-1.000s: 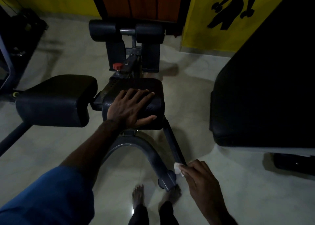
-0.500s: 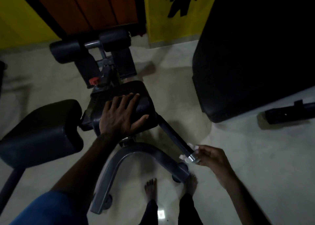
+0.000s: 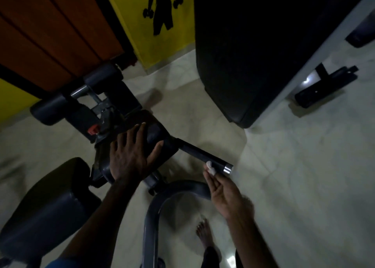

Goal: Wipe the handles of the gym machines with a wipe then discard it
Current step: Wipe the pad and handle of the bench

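Pinched between your right hand (image 3: 225,194) fingertips is the wipe (image 3: 210,167), a small white wad pressed against the near side of the handle (image 3: 203,154). Your thumb and fingers close on it; only a little of the wad shows past them. Your left hand (image 3: 132,158) lies flat, fingers straight and spread, on the black pad (image 3: 158,137) beside the handle's root, holding nothing and apparently bracing the machine.

Judged by its look, the wipe is light, soft and limp. It has no stiffness of its own, so keep it bunched under the fingertips and let the fingers supply the pressure; a loose pinch risks dropping it on the pale floor (image 3: 294,176).

Handle finding: a rigid, dark, straight bar. Its long axis runs from the pad, on the upper left, down and to the right, ending in a bright metal cap (image 3: 227,169). The free end points toward your right side. The wipe sits just short of that cap.

Farther off: a curved grey frame tube (image 3: 151,223) passes under the handle, foam rollers (image 3: 101,77) stand beyond the pad, and a large black bench pad (image 3: 243,64) lies to the right.
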Available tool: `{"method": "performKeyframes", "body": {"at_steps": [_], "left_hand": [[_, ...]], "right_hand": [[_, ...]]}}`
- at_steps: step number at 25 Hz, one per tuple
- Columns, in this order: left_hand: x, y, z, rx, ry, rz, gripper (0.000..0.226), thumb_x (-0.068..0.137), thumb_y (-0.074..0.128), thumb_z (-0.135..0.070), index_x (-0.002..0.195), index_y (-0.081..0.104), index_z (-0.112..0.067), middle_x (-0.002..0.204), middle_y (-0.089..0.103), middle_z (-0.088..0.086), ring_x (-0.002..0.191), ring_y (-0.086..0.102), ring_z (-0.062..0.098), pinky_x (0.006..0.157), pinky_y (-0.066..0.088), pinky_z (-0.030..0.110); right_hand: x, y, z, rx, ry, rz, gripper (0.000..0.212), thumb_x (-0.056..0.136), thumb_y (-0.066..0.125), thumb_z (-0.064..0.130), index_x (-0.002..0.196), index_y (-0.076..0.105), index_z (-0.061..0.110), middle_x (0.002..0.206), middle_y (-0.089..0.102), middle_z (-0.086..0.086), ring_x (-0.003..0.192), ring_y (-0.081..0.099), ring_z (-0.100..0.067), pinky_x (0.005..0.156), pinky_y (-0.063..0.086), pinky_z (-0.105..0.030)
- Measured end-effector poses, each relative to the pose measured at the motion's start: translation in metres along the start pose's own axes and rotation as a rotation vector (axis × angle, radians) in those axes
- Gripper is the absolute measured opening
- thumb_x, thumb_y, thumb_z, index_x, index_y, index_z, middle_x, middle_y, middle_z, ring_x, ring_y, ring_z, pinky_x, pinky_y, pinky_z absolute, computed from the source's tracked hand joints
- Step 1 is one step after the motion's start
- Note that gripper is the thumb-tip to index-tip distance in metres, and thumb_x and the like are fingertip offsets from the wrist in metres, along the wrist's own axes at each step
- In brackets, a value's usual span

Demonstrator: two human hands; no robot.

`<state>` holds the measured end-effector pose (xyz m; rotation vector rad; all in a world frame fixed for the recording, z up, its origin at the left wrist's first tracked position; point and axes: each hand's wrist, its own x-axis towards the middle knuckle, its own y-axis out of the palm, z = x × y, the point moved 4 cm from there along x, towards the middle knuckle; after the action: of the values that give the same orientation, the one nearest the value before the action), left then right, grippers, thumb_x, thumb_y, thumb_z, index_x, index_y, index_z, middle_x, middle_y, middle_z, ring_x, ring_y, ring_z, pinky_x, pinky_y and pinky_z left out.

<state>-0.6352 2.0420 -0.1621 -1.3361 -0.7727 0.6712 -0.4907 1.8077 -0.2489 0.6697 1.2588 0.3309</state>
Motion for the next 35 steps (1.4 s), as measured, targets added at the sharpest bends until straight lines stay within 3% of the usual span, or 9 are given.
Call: {"method": "performKeyframes", "body": {"at_steps": [5, 12, 15, 18, 20, 23, 28, 31, 35], "left_hand": [[0.002, -0.002, -0.002, -0.016, -0.01, -0.003, 0.082, 0.1, 0.032, -0.08, 0.158, 0.043, -0.024, 0.153, 0.053, 0.005, 0.129, 0.051, 0.034, 0.099, 0.043, 0.05], [0.0, -0.002, -0.001, -0.015, -0.001, -0.018, 0.083, 0.1, 0.032, -0.08, 0.159, 0.043, -0.023, 0.153, 0.053, 0.006, 0.128, 0.051, 0.035, 0.098, 0.043, 0.05], [0.001, -0.002, 0.0, -0.008, 0.007, -0.035, 0.081, 0.1, 0.034, -0.078, 0.157, 0.045, -0.021, 0.151, 0.055, 0.007, 0.125, 0.052, 0.036, 0.097, 0.041, 0.049], [-0.001, -0.003, 0.0, -0.003, 0.009, -0.038, 0.082, 0.101, 0.033, -0.078, 0.158, 0.044, -0.021, 0.151, 0.055, 0.008, 0.123, 0.052, 0.036, 0.097, 0.041, 0.049], [0.0, -0.003, -0.001, -0.006, 0.005, -0.04, 0.082, 0.1, 0.034, -0.078, 0.158, 0.044, -0.021, 0.15, 0.055, 0.008, 0.122, 0.051, 0.036, 0.096, 0.041, 0.049], [0.0, -0.001, -0.001, 0.001, 0.007, -0.03, 0.082, 0.1, 0.034, -0.078, 0.158, 0.044, -0.02, 0.151, 0.055, 0.008, 0.122, 0.051, 0.035, 0.095, 0.042, 0.049], [-0.001, -0.003, -0.002, 0.003, 0.01, -0.047, 0.081, 0.101, 0.036, -0.078, 0.156, 0.046, -0.019, 0.149, 0.056, 0.008, 0.12, 0.052, 0.035, 0.093, 0.043, 0.049], [0.0, -0.001, -0.001, 0.0, 0.005, -0.033, 0.082, 0.1, 0.034, -0.079, 0.157, 0.045, -0.02, 0.15, 0.055, 0.007, 0.121, 0.052, 0.035, 0.094, 0.044, 0.049], [0.0, -0.001, -0.001, -0.006, 0.0, -0.025, 0.082, 0.1, 0.035, -0.079, 0.158, 0.044, -0.021, 0.151, 0.054, 0.008, 0.123, 0.052, 0.036, 0.096, 0.043, 0.05]], "right_hand": [[-0.033, -0.007, 0.009, 0.131, -0.138, -0.064, 0.036, 0.076, 0.069, 0.001, 0.11, 0.073, -0.008, 0.113, 0.077, -0.021, 0.094, 0.079, -0.024, 0.074, 0.065, -0.03], [-0.033, -0.015, 0.018, 0.006, -0.211, -0.112, 0.025, 0.092, 0.059, -0.002, 0.114, 0.068, -0.007, 0.108, 0.078, -0.02, 0.092, 0.079, -0.025, 0.073, 0.065, -0.03], [-0.043, -0.023, 0.039, -0.483, -0.537, -0.25, 0.015, 0.098, 0.059, -0.006, 0.103, 0.072, -0.004, 0.087, 0.079, -0.011, 0.083, 0.078, -0.026, 0.077, 0.065, -0.032], [-0.033, -0.015, 0.064, -1.082, -0.8, -0.355, 0.026, 0.091, 0.062, 0.014, 0.109, 0.081, 0.011, 0.087, 0.081, -0.001, 0.08, 0.078, -0.022, 0.074, 0.065, -0.041], [-0.022, -0.006, 0.084, -1.27, -0.789, -0.247, 0.033, 0.086, 0.057, 0.018, 0.109, 0.082, 0.02, 0.096, 0.081, 0.006, 0.089, 0.077, -0.016, 0.081, 0.064, -0.045], [-0.029, 0.008, 0.098, -1.55, -0.924, 0.028, 0.036, 0.093, 0.062, -0.009, 0.109, 0.081, 0.018, 0.107, 0.078, 0.013, 0.102, 0.072, 0.001, 0.091, 0.061, -0.034], [-0.045, -0.008, 0.085, -1.88, -1.203, 0.282, 0.049, 0.08, 0.074, -0.019, 0.12, 0.078, 0.009, 0.139, 0.066, 0.0, 0.129, 0.062, -0.006, 0.106, 0.052, -0.023], [-0.041, 0.0, 0.088, -1.706, -1.229, 0.206, 0.04, 0.089, 0.067, -0.016, 0.117, 0.079, 0.012, 0.129, 0.073, 0.002, 0.122, 0.067, -0.008, 0.102, 0.053, -0.02], [-0.025, -0.019, 0.07, -0.74, -0.566, -0.143, 0.03, 0.093, 0.067, -0.007, 0.119, 0.077, 0.007, 0.105, 0.081, -0.008, 0.095, 0.077, -0.023, 0.084, 0.063, -0.028]]}}
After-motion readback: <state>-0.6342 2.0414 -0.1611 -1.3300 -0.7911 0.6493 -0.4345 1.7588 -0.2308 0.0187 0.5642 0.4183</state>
